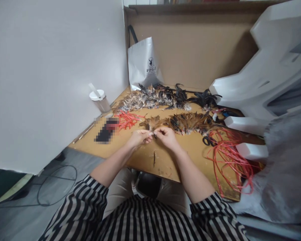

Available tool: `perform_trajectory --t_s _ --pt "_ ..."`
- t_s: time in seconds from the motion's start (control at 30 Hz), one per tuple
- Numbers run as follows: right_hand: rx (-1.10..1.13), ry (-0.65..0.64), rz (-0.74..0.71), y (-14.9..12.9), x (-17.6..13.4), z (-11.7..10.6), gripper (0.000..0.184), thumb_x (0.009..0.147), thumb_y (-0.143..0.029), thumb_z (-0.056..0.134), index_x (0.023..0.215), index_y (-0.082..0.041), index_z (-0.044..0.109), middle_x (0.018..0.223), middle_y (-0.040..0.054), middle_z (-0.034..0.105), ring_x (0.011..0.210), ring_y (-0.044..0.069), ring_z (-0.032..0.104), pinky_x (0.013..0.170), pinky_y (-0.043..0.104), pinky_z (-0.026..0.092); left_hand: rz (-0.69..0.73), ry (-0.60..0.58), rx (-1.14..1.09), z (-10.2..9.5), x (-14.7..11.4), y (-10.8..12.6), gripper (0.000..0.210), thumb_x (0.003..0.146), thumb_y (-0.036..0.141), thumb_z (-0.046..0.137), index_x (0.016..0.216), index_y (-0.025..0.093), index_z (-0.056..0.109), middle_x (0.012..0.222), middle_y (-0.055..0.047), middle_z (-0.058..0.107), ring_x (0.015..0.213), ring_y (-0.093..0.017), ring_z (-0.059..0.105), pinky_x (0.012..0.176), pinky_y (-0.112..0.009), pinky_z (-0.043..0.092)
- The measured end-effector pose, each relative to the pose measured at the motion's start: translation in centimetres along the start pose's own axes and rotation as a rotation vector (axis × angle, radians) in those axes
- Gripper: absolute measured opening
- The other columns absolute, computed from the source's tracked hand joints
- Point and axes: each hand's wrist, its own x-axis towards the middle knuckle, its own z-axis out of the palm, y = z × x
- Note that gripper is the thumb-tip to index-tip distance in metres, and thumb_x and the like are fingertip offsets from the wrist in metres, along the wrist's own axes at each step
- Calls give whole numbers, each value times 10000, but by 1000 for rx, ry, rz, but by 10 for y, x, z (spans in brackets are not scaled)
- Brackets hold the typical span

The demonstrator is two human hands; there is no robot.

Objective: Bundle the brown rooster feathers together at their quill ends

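Observation:
My left hand [141, 136] and my right hand [166, 136] meet over the near part of the table, thumbs and forefingers pinched together. Between the fingertips is the base of a small bunch of brown feathers [152, 123], which stands up just behind them. The fingers cover the quill ends, and any tie around them is too small to make out. Right behind and to the right lies a long row of brown and black feathers [190, 123].
Speckled feathers [150, 97] lie farther back, before a silver bag [141, 63]. Red plastic strips [127, 119] lie left, more red strips [225, 157] right beside black-handled scissors [208, 141]. A lidded cup [102, 103] stands left. White foam [240, 87] borders the right.

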Motion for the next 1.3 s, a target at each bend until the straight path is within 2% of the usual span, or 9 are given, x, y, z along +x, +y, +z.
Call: perform_trajectory --t_s 0.1,0.2,0.37,0.57,0.7,0.83,0.9,1.07,1.3 --pt "-233 36 -158 -4 -3 1 164 777 -254 507 678 -170 607 650 26 580 625 131 491 629 250 371 -16 38 -23 1 3 -3 238 597 298 705 622 89 595 523 -11 572 434 -43 485 444 -158 361" --pt "-398 -37 -264 -9 -6 1 196 819 -221 448 687 -171 584 679 39 553 677 142 480 673 260 359 -31 54 -2 -1 6 -3 200 636 266 679 638 87 592 525 -12 574 431 -42 491 461 -159 390" --pt "-607 -159 -376 -16 -11 4 218 847 -216 405 741 -163 588 735 68 542 734 161 458 698 280 341 -28 91 340 -10 9 -4 148 697 182 596 586 89 572 475 -16 559 405 -75 516 443 -188 424" --pt "-395 -225 -333 -21 -11 2 188 813 -209 459 693 -165 597 710 48 538 725 148 473 679 266 352 -39 -323 680 -13 -8 5 205 687 245 593 529 115 582 445 -12 554 382 -90 513 407 -185 411" --pt "12 -216 -127 -18 -5 -6 141 761 -260 536 684 -164 607 686 24 561 656 127 501 633 252 379 -2 -512 459 -14 -21 19 217 665 317 639 609 107 628 515 -29 584 421 -80 517 438 -177 407" --pt "355 -205 26 -16 -4 -5 160 705 -328 603 704 -168 612 731 24 602 694 134 537 692 277 410 -12 -271 -51 -12 -23 11 240 620 327 693 663 106 608 515 22 525 385 -7 410 363 -108 278" --pt "454 -161 55 -14 -5 -1 180 659 -338 645 645 -168 590 748 21 605 730 135 543 722 281 411 -85 -234 -267 -8 -20 0 228 622 288 700 705 107 587 517 43 483 361 16 339 333 -85 216" --pt "613 -156 191 -7 -7 5 203 595 -319 696 593 -163 567 646 -2 600 603 106 527 659 263 412 -211 -287 -609 5 -18 -19 64 719 123 600 715 102 539 531 54 407 352 31 289 311 -45 174" --pt "590 -253 224 -9 -7 5 201 620 -335 676 571 -149 619 578 16 611 575 118 550 657 268 420 -321 -316 -678 8 -21 -24 70 783 93 514 713 97 517 555 48 369 358 31 296 312 -35 192"
